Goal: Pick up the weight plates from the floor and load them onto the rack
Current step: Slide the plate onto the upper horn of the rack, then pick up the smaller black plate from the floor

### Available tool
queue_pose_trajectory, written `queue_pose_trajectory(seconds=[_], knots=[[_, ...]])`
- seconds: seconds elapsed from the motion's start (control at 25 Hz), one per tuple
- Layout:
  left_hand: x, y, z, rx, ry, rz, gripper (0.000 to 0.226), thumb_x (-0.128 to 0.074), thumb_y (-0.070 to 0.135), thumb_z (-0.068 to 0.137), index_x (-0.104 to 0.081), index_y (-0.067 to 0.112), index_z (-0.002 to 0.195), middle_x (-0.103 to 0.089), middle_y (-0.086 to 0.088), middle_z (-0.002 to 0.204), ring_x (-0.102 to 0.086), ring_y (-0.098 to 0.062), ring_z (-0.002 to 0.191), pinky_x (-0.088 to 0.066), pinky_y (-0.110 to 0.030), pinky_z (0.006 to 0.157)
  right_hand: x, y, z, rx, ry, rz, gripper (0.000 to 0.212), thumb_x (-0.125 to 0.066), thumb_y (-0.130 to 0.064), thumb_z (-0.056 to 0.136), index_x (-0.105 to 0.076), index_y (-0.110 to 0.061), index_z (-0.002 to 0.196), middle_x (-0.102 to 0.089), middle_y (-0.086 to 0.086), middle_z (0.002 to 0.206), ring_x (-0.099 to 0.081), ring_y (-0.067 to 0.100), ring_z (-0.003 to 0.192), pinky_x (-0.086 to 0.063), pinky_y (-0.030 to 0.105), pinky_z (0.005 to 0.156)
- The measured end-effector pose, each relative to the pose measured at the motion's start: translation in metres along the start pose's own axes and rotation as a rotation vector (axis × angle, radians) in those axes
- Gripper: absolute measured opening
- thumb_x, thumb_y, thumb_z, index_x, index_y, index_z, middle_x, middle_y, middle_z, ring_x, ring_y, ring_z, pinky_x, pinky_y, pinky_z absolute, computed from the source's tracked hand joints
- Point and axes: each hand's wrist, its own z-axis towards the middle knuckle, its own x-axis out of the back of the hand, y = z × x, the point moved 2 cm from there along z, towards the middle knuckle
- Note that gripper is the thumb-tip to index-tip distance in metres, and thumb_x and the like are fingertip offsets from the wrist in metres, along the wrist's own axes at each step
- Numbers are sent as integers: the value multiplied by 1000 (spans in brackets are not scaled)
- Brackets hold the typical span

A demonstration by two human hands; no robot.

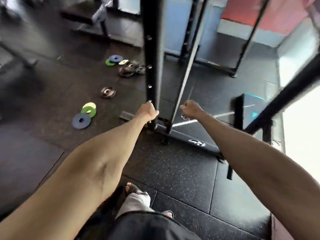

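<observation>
Small weight plates lie on the dark rubber floor to the left. Nearest are a blue plate (81,120), a green plate (88,111) and a pale yellow plate (89,106), overlapping. A chrome plate (107,92) lies farther on. Beyond it a second cluster (121,64) holds blue, green, yellow and metal plates. The black rack upright (152,58) with side pegs rises at centre. My left hand (147,111) is curled against the upright low down. My right hand (190,108) is a fist just right of a slanted bar (185,75); blurred shiny glints show under it.
The rack's base frame (190,144) runs across the floor ahead of my feet. More black rack posts (285,97) stand to the right, with a dark box (249,104) behind them. A bench frame (90,19) stands at the back left.
</observation>
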Motion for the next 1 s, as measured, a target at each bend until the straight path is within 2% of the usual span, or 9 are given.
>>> queue_pose_trajectory(seconds=[0.08, 0.16, 0.28, 0.44, 0.52, 0.68, 0.88, 1.0], knots=[[21, -77, 5, 139, 18, -49, 31, -59, 33, 89, -64, 6, 103, -74, -12, 86, -74, -27, 69, -62, -44, 73, -54, -60, 18, 109, -108, -105, 34, -47, -22, 93, -67, 3, 83, -73, 22, 85, -71, 36, 85, -59, 48, 78], [42, -141, 6, 247, 58, -116, 26, -58, 33, 88, -64, 9, 95, -73, -9, 76, -73, -25, 61, -62, -45, 71, -103, -119, 29, 207, -199, -189, 31, -47, -20, 93, -67, 5, 91, -73, 24, 87, -71, 37, 85, -58, 48, 78], [74, -221, 1, 341, 126, -207, 27, -57, 30, 90, -66, 5, 94, -73, -13, 77, -73, -27, 64, -62, -45, 71, -175, -200, 41, 362, -294, -314, 31, -49, -22, 95, -68, 3, 99, -74, 20, 87, -70, 35, 88, -57, 45, 84], [113, -308, -3, 427, 195, -323, 31, -57, 25, 93, -69, -3, 92, -74, -18, 83, -73, -32, 73, -62, -44, 68, -263, -283, 50, 509, -412, -466, 32, -48, -22, 95, -70, 2, 96, -75, 18, 85, -67, 27, 72, -57, 36, 80], [127, -350, -3, 487, 245, -369, 31, -57, 26, 93, -69, -2, 93, -74, -18, 85, -73, -32, 79, -61, -44, 72, -304, -313, 52, 548, -472, -506, 31, -50, -24, 96, -68, 1, 97, -74, 18, 88, -69, 29, 80, -56, 37, 83], [145, -415, 13, 604, 298, -448, 31, -59, 31, 87, -68, 2, 89, -73, -17, 86, -72, -33, 81, -61, -44, 74, -370, -363, 65, 657, -573, -630, 31, -50, -28, 97, -66, -1, 99, -73, 19, 94, -68, 32, 95, -52, 40, 91], [172, -465, 74, 640, 263, -496, 32, -58, 31, 90, -67, 0, 95, -73, -18, 91, -71, -34, 85, -59, -45, 78, -428, -419, 127, 723, -642, -692, 37, -48, -25, 100, -68, 7, 97, -72, 23, 90, -67, 35, 92, -51, 42, 88], [197, -490, 130, 651, 236, -490, 30, -57, 29, 93, -65, 1, 95, -72, -18, 93, -70, -32, 88, -59, -43, 81, -449, -454, 186, 720, -665, -683, 35, -47, -23, 101, -67, 6, 100, -72, 24, 97, -66, 36, 98, -51, 42, 88]])
